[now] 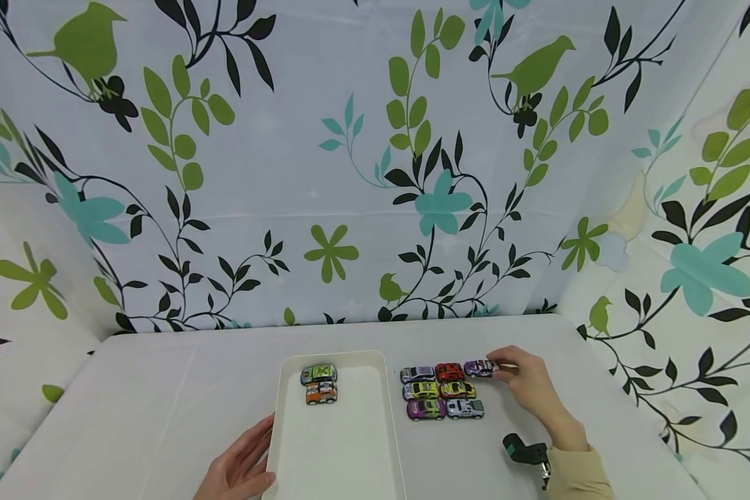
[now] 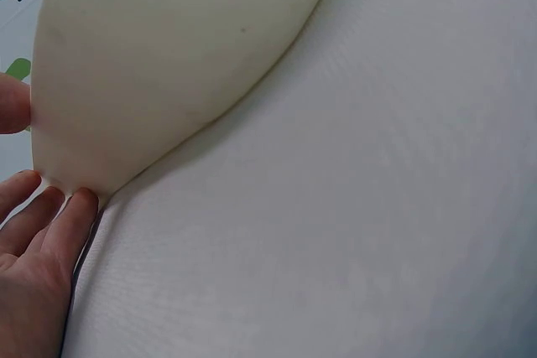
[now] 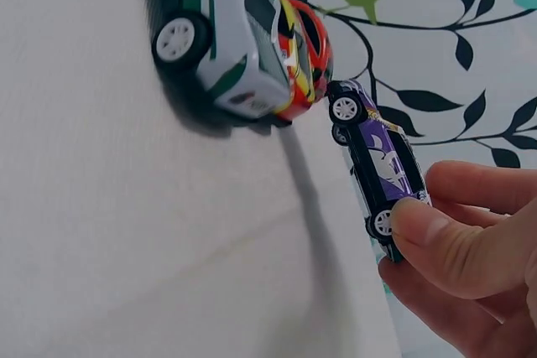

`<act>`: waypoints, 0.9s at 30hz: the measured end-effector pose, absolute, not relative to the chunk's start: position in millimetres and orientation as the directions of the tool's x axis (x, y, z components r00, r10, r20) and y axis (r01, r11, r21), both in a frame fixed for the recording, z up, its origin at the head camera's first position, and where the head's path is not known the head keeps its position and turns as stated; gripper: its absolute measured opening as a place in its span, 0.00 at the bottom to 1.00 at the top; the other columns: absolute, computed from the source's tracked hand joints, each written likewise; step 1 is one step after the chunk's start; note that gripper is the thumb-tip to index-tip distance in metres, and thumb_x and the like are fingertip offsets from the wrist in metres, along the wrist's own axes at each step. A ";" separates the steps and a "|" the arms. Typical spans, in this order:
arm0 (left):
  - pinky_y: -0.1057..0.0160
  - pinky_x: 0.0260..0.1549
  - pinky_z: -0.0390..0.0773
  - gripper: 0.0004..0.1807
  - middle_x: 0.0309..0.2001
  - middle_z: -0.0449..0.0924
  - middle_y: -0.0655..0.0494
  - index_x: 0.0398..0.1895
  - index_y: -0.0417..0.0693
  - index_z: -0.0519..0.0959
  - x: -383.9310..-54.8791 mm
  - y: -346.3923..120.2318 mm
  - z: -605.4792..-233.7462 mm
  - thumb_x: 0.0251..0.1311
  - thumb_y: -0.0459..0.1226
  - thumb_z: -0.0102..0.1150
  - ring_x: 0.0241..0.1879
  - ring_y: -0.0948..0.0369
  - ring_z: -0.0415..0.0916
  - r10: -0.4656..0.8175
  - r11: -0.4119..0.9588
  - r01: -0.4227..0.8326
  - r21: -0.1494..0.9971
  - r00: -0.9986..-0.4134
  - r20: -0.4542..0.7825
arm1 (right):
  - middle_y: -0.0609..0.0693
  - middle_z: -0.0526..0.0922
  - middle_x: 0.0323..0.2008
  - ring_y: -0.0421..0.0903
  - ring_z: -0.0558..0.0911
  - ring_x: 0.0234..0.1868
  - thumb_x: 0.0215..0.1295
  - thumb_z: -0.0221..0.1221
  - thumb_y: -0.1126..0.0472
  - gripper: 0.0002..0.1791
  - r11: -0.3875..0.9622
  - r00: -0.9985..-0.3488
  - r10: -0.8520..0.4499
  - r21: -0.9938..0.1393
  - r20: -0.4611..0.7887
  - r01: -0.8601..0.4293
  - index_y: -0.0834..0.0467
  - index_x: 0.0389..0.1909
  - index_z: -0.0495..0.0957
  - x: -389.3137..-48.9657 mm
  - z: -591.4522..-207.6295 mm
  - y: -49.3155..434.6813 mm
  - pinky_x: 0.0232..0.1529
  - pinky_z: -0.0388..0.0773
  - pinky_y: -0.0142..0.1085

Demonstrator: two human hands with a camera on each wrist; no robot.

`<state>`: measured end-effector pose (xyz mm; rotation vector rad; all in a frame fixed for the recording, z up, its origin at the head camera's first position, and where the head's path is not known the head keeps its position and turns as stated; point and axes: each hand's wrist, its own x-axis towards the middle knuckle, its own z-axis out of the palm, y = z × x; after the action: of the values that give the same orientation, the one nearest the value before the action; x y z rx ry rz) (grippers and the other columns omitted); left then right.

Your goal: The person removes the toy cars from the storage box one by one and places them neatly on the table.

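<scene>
My right hand [image 1: 528, 385] pinches a purple-and-white toy car [image 3: 388, 165] at one end, thumb over a wheel. In the head view that car is at the back right of a group of several toy cars on the table. Beside it is a red toy car [image 1: 448, 372]; in front are a yellow toy car [image 1: 457, 389] and a silver-white toy car [image 1: 465, 409]. With fairly straight fingers, my left hand [image 1: 237, 462] touches the left side of a white tray [image 1: 334, 455]. A green toy car [image 1: 318, 374] and an orange toy car [image 1: 321, 394] sit inside at the tray's back left.
The white table [image 1: 144, 410] has a patterned cloth [image 1: 325, 173] hanging behind it. More toy cars in the group include a purple-and-green one [image 1: 426, 410], near the tray's right rim. A black wrist camera [image 1: 525, 450] is by the right sleeve [image 1: 578, 476].
</scene>
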<state>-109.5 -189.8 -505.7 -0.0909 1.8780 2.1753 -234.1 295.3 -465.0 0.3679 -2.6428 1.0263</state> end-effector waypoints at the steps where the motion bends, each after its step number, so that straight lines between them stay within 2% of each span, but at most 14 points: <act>1: 0.65 0.61 0.77 0.45 0.78 0.48 0.40 0.78 0.39 0.52 -109.8 -190.0 -506.1 0.59 0.31 0.65 0.56 0.83 0.70 0.158 -0.130 -0.245 0.961 -0.962 -0.223 | 0.57 0.86 0.44 0.57 0.85 0.47 0.52 0.65 0.82 0.18 0.713 -0.927 -0.135 -0.615 0.349 -0.335 0.65 0.44 0.84 -234.4 -466.0 296.4 0.48 0.87 0.41; 5: 0.65 0.62 0.77 0.46 0.78 0.47 0.40 0.78 0.38 0.51 -110.8 -191.7 -508.6 0.60 0.31 0.64 0.56 0.83 0.70 0.172 -0.144 -0.251 0.957 -0.959 -0.225 | 0.58 0.86 0.44 0.57 0.85 0.47 0.51 0.65 0.82 0.18 0.706 -0.924 -0.145 -0.618 0.353 -0.346 0.65 0.43 0.84 -236.0 -471.0 299.3 0.48 0.87 0.41; 13: 0.66 0.63 0.75 0.47 0.77 0.49 0.47 0.79 0.38 0.48 -113.0 -195.1 -512.0 0.60 0.30 0.63 0.58 0.81 0.70 0.214 -0.170 -0.264 0.949 -0.950 -0.226 | 0.56 0.86 0.44 0.57 0.85 0.47 0.50 0.65 0.83 0.19 0.694 -0.932 -0.150 -0.637 0.330 -0.337 0.63 0.42 0.85 -239.5 -482.0 302.7 0.48 0.87 0.40; 20: 0.68 0.63 0.75 0.47 0.78 0.48 0.45 0.79 0.38 0.48 -113.2 -195.8 -513.5 0.60 0.31 0.63 0.59 0.81 0.69 0.219 -0.172 -0.251 0.953 -0.953 -0.212 | 0.53 0.86 0.43 0.56 0.85 0.48 0.50 0.65 0.83 0.20 0.701 -0.923 -0.180 -0.614 0.340 -0.363 0.62 0.41 0.85 -240.5 -484.5 303.1 0.49 0.87 0.41; 27: 0.69 0.62 0.75 0.46 0.78 0.48 0.45 0.79 0.38 0.48 -113.4 -195.7 -514.6 0.61 0.32 0.62 0.59 0.81 0.69 0.218 -0.170 -0.247 0.954 -0.954 -0.208 | 0.53 0.85 0.47 0.57 0.84 0.52 0.50 0.64 0.83 0.21 0.726 -0.922 -0.189 -0.584 0.338 -0.363 0.62 0.45 0.84 -240.0 -483.0 303.0 0.54 0.85 0.47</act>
<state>-113.4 -195.7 -514.6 -0.0327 1.7969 2.1943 -240.0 303.0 -483.0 0.4364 -2.6752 0.9841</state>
